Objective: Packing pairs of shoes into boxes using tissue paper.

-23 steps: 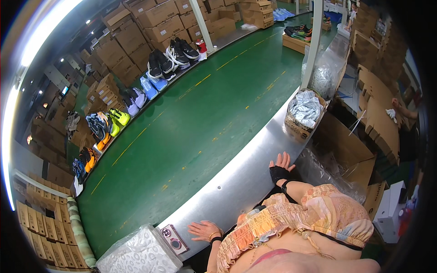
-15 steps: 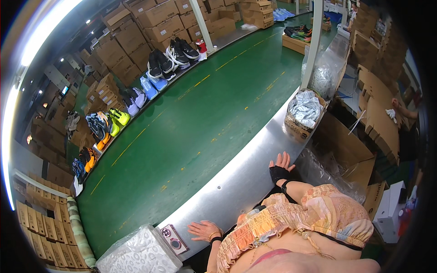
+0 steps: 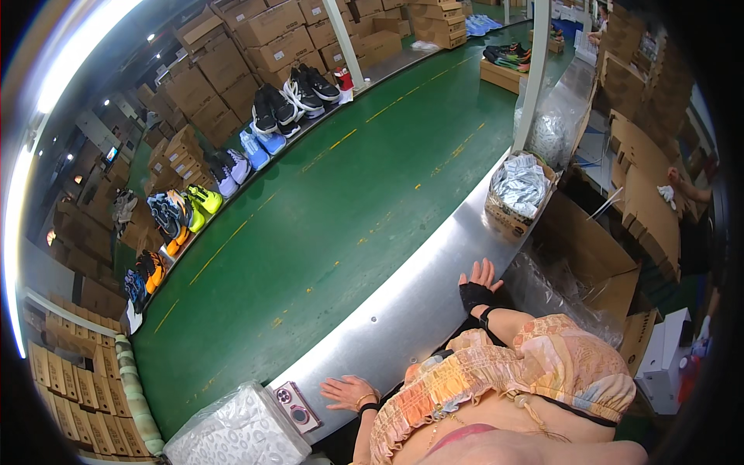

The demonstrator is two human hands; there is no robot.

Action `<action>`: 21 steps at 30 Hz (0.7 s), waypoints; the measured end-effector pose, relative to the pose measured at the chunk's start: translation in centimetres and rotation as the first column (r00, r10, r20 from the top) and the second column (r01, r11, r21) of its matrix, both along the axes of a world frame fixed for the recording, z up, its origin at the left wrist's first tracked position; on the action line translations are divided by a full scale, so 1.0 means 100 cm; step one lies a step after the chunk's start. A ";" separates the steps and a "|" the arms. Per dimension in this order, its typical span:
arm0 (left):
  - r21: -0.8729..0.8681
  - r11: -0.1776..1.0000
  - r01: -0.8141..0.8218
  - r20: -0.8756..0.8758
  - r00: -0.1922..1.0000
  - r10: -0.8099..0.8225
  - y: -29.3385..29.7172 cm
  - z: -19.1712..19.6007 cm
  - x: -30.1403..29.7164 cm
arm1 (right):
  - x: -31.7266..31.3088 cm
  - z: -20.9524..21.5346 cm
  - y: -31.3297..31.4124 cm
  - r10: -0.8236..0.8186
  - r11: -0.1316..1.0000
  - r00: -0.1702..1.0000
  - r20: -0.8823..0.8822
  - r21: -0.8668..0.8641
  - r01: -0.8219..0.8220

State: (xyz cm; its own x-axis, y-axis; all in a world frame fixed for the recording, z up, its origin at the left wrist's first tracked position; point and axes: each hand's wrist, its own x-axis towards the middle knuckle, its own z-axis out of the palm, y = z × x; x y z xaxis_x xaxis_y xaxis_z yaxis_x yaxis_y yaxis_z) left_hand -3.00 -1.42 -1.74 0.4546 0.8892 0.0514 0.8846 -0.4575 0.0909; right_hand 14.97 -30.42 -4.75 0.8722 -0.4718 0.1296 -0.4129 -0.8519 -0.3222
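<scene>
My left hand (image 3: 349, 392) lies flat with fingers stretched out on the silver metal ledge (image 3: 387, 318), holding nothing. A black band and a bracelet circle that wrist. Just left of its fingertips sits a phone or flat phone-like case (image 3: 296, 406) with a round lens pattern, beside a clear-wrapped stack of patterned white sheets (image 3: 236, 430). Farther right along the same ledge rests my right hand (image 3: 479, 287), fingers spread, its palm and wrist covered by a black wrap. It too is free of any object.
Beyond the ledge runs a green conveyor belt (image 3: 310, 225). Several pairs of shoes (image 3: 267, 108) line its far edge before stacked cartons (image 3: 271, 46). A carton of white packets (image 3: 521, 186) stands by a post to the right. Shoe boxes (image 3: 77, 387) are stacked at left.
Both hands stay where they were. The yellow marks on the belt have shifted very slightly toward the lower left.
</scene>
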 end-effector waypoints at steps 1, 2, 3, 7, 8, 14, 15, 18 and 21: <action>-0.006 1.000 -0.001 -0.004 1.000 0.001 -0.001 0.001 0.000 | 0.000 -0.001 -0.001 0.009 1.000 1.000 -0.013 0.001 -0.009; -0.005 1.000 -0.002 -0.004 1.000 0.002 -0.001 0.002 0.000 | 0.000 -0.001 -0.001 0.020 1.000 0.999 -0.027 0.002 -0.020; -0.005 1.000 -0.003 -0.002 1.000 0.003 -0.001 0.002 0.000 | 0.000 0.000 -0.001 0.022 1.000 0.999 -0.026 0.002 -0.022; -0.017 1.000 -0.005 0.009 1.000 0.005 -0.002 0.004 0.001 | -0.001 -0.002 -0.002 0.018 1.000 1.000 -0.025 -0.011 -0.019; -0.017 1.000 -0.006 0.010 1.000 0.006 -0.001 0.004 0.001 | 0.000 -0.004 -0.001 0.020 1.000 1.000 0.001 -0.015 -0.020; -0.027 1.000 -0.005 0.022 1.000 0.006 -0.001 0.004 0.000 | 0.000 -0.005 -0.001 0.011 1.000 1.000 0.008 -0.020 -0.011; -0.034 0.999 -0.005 0.024 1.000 0.006 -0.002 0.006 0.001 | 0.000 -0.005 -0.001 0.011 1.000 1.000 0.008 -0.021 -0.011; -0.038 0.999 -0.008 0.030 1.000 0.009 -0.001 0.004 0.000 | 0.000 -0.003 -0.001 0.014 1.000 1.000 0.003 -0.019 -0.014; -0.033 0.999 -0.006 0.031 0.999 0.007 -0.001 0.002 0.000 | 0.000 0.001 -0.001 0.019 1.000 0.999 -0.030 -0.003 -0.019</action>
State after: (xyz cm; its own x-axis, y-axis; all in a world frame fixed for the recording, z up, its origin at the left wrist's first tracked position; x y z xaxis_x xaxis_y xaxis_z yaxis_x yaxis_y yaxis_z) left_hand -3.00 -1.48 -1.49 0.4475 0.8936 0.0365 0.8840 -0.4481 0.1331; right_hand 14.93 -30.50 -4.63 0.8843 -0.4550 0.1044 -0.4065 -0.8605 -0.3072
